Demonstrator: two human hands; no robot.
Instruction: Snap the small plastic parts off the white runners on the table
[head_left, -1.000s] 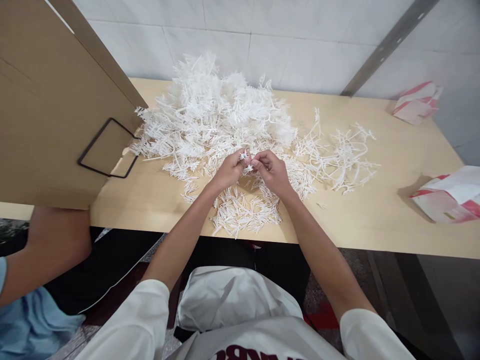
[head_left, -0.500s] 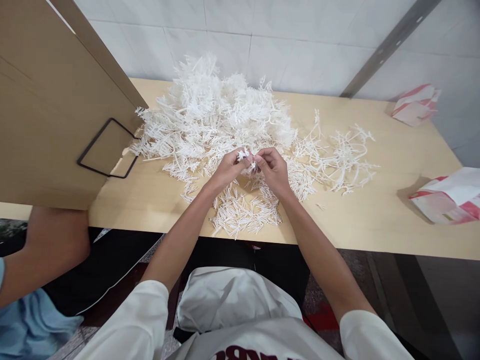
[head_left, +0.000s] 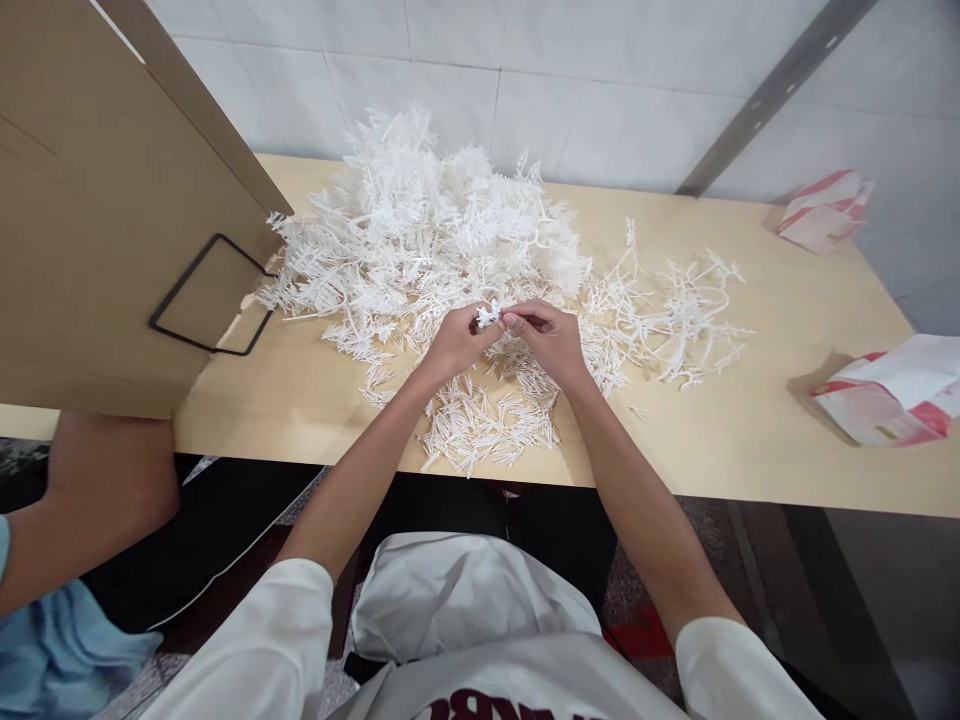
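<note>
My left hand [head_left: 457,340] is closed around a small white branched piece [head_left: 489,314], which looks like plastic; its tips stick out between thumb and fingers. Thumb and forefinger of my right hand [head_left: 551,338] pinch at the same piece from the right, fingertips touching or nearly touching those of the left. Behind both hands rises a big heap of white branched pieces [head_left: 450,215]. Short loose white sticks [head_left: 487,425] lie in a low pile just below my hands. To the right is a looser tangle of bare-looking white stems [head_left: 686,315].
A tall cardboard panel [head_left: 112,220] with a black wire frame [head_left: 214,295] stands on the left of the table [head_left: 720,440]. Two red-and-white paper packets [head_left: 825,212] sit at the right. A tiled wall [head_left: 600,110] bounds the back. Another person's arm [head_left: 112,515] is at lower left.
My right hand has turned slightly, its fingers now lying flatter against the white piece. More of the piece shows at my left fingertips. The whole view has shifted a little.
</note>
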